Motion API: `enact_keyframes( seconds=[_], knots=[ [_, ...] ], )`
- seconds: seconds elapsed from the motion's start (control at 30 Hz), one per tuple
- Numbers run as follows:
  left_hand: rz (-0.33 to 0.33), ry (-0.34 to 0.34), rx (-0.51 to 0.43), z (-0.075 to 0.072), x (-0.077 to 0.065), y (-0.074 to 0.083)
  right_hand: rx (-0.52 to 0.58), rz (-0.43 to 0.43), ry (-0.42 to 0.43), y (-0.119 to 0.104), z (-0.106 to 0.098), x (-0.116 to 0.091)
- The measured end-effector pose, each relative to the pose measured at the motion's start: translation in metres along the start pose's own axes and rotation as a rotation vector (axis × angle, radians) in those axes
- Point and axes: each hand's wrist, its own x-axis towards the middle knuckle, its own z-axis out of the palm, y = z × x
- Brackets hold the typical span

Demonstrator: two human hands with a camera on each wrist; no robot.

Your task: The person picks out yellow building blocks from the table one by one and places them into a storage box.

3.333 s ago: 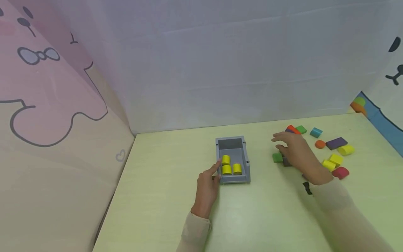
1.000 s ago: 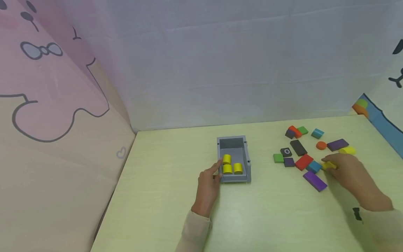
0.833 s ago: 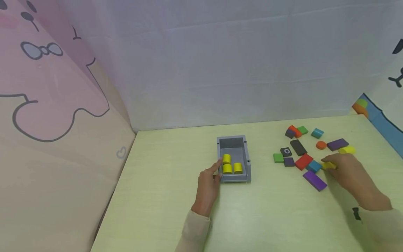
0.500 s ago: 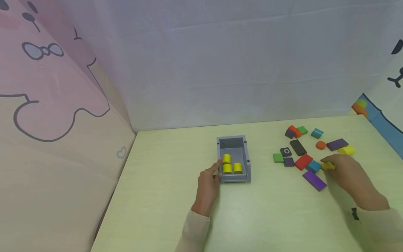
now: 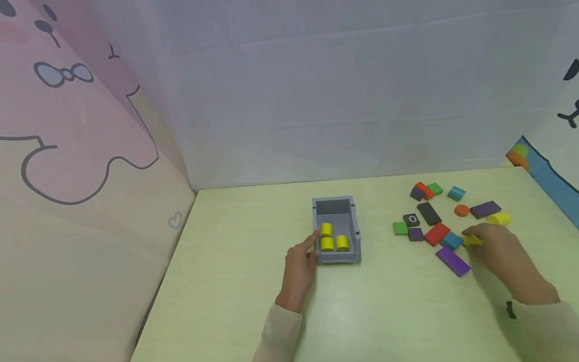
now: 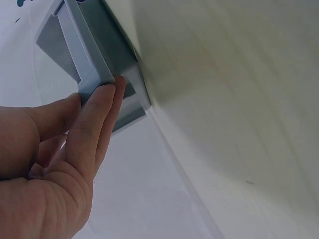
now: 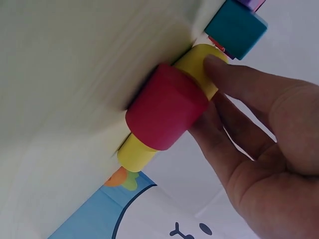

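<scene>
My left hand (image 5: 298, 271) pinches the near left corner of a grey open box (image 5: 340, 257). The left wrist view shows thumb and fingertips on either side of the box's rim (image 6: 82, 47). Inside the box sit several yellow cylinders (image 5: 342, 243). At the right of the table, my right hand (image 5: 502, 254) holds a yellow cylinder block (image 5: 472, 240) between thumb and fingers. In the right wrist view, a red rounded block (image 7: 167, 107) lies right beside that yellow cylinder (image 7: 192, 64); the hand hides it in the head view.
Around the right hand lie loose blocks: a blue block (image 5: 451, 241), a red block (image 5: 437, 234), a purple block (image 5: 453, 261), a black block (image 5: 428, 213), a green block (image 5: 400, 229) and another yellow cylinder (image 5: 499, 218). A cloth wall (image 5: 353, 100) rises behind the table.
From above the left side of the scattered blocks, my right hand has moved right and down onto the yellow cylinder. Over the last second it has stayed almost still. The left hand has kept its place.
</scene>
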Motion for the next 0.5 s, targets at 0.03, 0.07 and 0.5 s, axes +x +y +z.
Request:
enact_keyframes(
  seconds=[0.03,0.07,0.5],
  knots=[
    [0.001,0.0,0.0,0.0001,0.0,-0.0001,0.001,-0.001,-0.001,0.0,0.0003,0.0002],
    [0.001,0.0,0.0,0.0003,0.0,-0.0001,0.003,-0.001,-0.001,0.0001,0.0004,0.0003],
    [-0.002,0.003,-0.004,0.0005,0.0005,-0.0011,-0.024,0.003,0.027,0.0012,-0.0038,-0.0005]
  ],
)
